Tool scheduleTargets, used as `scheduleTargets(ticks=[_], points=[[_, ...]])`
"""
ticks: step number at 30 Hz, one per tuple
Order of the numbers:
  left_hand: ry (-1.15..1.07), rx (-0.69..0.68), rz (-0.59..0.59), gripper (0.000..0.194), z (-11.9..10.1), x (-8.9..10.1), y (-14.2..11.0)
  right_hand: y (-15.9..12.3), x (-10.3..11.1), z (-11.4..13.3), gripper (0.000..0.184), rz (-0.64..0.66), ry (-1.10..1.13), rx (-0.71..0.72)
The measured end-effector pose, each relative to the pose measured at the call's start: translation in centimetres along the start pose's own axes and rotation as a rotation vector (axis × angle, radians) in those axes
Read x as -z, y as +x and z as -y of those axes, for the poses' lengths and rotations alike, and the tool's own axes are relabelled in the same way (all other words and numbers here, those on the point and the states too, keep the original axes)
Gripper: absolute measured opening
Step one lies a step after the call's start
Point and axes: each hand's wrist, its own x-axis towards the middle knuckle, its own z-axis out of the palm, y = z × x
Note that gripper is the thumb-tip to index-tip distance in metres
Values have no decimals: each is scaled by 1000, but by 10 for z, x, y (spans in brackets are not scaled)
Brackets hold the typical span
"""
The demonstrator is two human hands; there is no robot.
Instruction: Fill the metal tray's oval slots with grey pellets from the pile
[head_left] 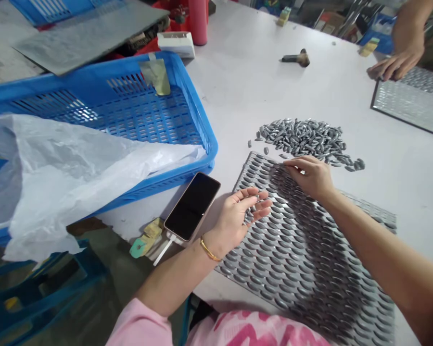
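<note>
A grey tray (274, 288) covered in rows of small oval metal-grey pieces lies on the table before me. My left hand (243, 211) is over its left side, palm up, fingers curled round several loose grey oval pieces (250, 211). Near the tray's far edge, my right hand (310, 178) has thumb and forefinger pinched together close to the surface; whatever is between the fingertips is too small to make out. Just beyond that hand a heap of the same grey oval pieces (303, 137) is spread on the table.
A blue plastic basket (198, 115) with a white plastic bag (65, 168) stands at left. A phone (192, 206) with a cable lies between basket and tray. At far right another person's hand (404, 57) touches a second tray (411, 103). A dark tool (296, 58) lies further back.
</note>
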Motion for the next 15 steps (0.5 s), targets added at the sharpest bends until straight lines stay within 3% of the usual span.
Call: scheduleTargets(ticks=[5, 12, 15], points=[[15, 2, -8, 11, 3, 0, 0, -2, -8, -4, 21, 5, -57, 51], [-19, 16, 23, 24, 7, 1, 2, 0, 2, -8, 25, 121, -200, 154], [0, 22, 26, 19, 10, 1, 2, 1, 4, -7, 28, 153, -220, 184]])
